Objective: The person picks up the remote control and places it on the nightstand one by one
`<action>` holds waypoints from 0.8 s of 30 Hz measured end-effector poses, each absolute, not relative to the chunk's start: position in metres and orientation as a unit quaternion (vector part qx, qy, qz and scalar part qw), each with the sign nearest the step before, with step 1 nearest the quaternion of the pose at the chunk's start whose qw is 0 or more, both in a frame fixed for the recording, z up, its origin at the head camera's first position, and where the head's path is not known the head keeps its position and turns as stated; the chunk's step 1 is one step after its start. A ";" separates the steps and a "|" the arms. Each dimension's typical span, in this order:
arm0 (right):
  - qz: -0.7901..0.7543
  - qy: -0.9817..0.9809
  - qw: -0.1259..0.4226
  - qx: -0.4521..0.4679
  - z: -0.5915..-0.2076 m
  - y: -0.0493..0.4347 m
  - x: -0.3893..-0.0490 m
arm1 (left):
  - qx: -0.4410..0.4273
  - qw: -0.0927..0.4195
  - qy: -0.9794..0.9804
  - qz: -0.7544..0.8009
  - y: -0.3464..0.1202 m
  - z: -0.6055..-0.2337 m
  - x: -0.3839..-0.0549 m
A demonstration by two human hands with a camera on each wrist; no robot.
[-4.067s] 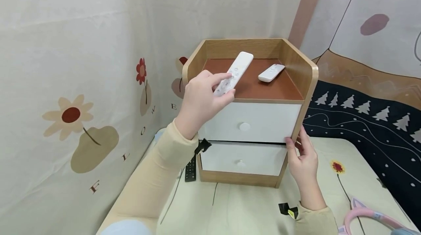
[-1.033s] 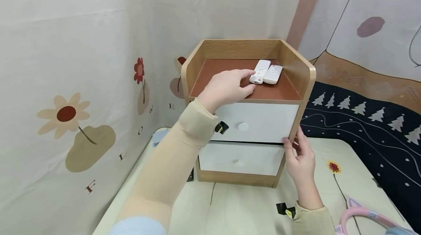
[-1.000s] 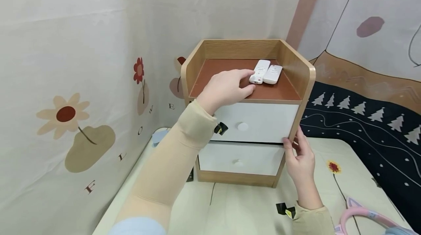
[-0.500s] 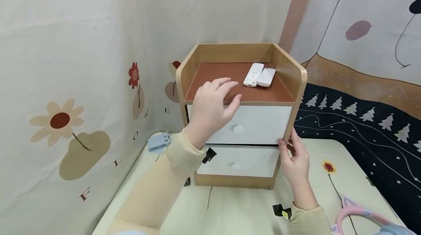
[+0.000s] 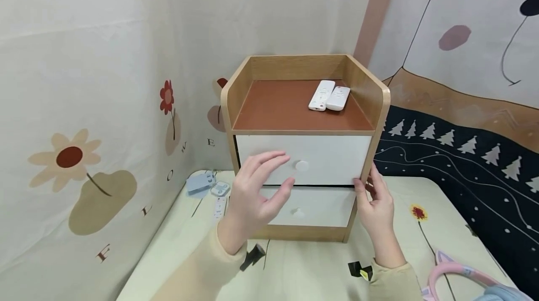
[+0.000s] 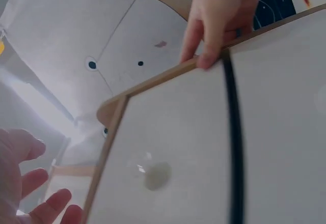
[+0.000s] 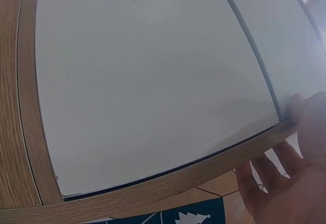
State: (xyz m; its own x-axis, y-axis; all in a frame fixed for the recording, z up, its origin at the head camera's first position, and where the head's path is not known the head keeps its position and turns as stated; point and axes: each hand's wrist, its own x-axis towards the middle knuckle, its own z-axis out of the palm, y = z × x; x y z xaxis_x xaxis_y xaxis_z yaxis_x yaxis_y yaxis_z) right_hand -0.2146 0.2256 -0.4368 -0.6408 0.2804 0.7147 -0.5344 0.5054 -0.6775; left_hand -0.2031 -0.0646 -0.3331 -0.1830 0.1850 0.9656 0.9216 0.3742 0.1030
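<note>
A small wooden cabinet (image 5: pixel 301 233) with two white drawers stands in front of me. On its brown top shelf two white remote controls lie side by side at the right, a longer one (image 5: pixel 322 96) and a shorter one (image 5: pixel 338 99). My left hand (image 5: pixel 257 193) is held before the drawers with fingers spread and nothing in it. Nearest to it is the round knob (image 5: pixel 301 165) of the upper drawer. With thumb on the front edge and fingers round the side, my right hand (image 5: pixel 376 216) grips the cabinet's right side panel. Both drawers are pushed in.
Left of the cabinet lie a light blue boxy object (image 5: pixel 200 182), a small pale blue item (image 5: pixel 220 188) and another white remote (image 5: pixel 220 207), partly hidden by my left hand. A pink cat-eared headset (image 5: pixel 456 268) sits at the lower right. Fabric walls enclose the back and left.
The longer remote was in my left hand, then laid beside the shorter one and let go. My left hand has drawn back down and left. The right hand keeps its hold.
</note>
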 end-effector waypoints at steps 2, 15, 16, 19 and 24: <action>0.490 -0.760 0.418 0.085 -0.436 0.226 -0.215 | -0.407 0.501 -0.662 -0.381 -0.070 -0.346 -0.202; 0.492 -0.762 0.412 0.089 -0.434 0.223 -0.215 | -0.453 0.531 -0.614 -0.368 -0.129 -0.427 -0.215; 0.492 -0.762 0.412 0.089 -0.434 0.223 -0.215 | -0.452 0.534 -0.616 -0.362 -0.134 -0.433 -0.218; 0.493 -0.762 0.411 0.086 -0.433 0.224 -0.215 | -0.438 0.539 -0.633 -0.343 -0.150 -0.451 -0.230; 0.491 -0.765 0.410 0.077 -0.434 0.224 -0.214 | -0.356 0.504 -0.717 -0.324 -0.175 -0.480 -0.250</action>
State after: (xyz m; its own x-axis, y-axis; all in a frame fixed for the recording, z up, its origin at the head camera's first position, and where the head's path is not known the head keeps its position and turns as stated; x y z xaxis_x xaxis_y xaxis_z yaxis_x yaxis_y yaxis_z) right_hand -0.2137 0.2245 -0.4341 -0.6527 0.2846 0.7021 -0.5198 0.5059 -0.6883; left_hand -0.2495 -0.1752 -0.4804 -0.2390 0.1844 0.9533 0.8369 0.5370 0.1059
